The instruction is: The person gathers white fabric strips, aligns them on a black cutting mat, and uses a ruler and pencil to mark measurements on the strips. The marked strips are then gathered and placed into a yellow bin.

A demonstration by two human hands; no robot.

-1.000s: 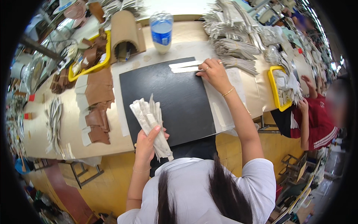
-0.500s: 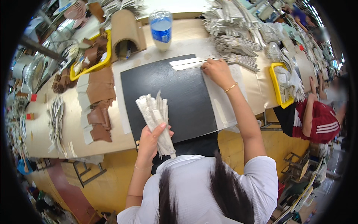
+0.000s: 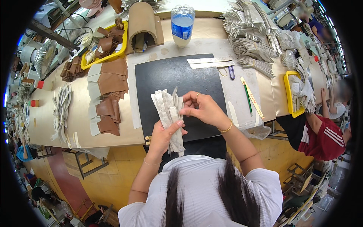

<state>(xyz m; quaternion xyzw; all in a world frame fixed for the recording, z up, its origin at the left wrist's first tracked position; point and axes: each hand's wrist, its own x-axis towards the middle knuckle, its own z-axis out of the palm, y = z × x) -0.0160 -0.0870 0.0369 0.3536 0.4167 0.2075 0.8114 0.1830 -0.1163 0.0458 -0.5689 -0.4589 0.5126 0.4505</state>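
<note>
A bundle of off-white, flat strips (image 3: 162,105) stands fanned in my left hand (image 3: 162,137), whose fingers and thumb are wrapped round its lower part. My right hand (image 3: 206,109) pinches at the bundle's right edge, thumb and forefinger on one of the strips. Both hands are over the near part of a black mat (image 3: 157,73). Two similar pale strips (image 3: 210,63) lie side by side, nearly level, across the mat's far right corner. Beside them is a small purple-handled tool (image 3: 231,72).
Brown and white leather-like pieces (image 3: 107,99) lie left of the mat, below a yellow basket (image 3: 123,47) of scraps. A bottle (image 3: 182,26) stands behind. Stacks of pale strips (image 3: 253,49), a green pencil (image 3: 248,100) and another yellow basket (image 3: 288,90) are on the right. A person in red (image 3: 321,134) sits at right.
My right hand has left the two strips at the mat's far corner and come back to the bundle in my left hand. The view has shifted slightly.
</note>
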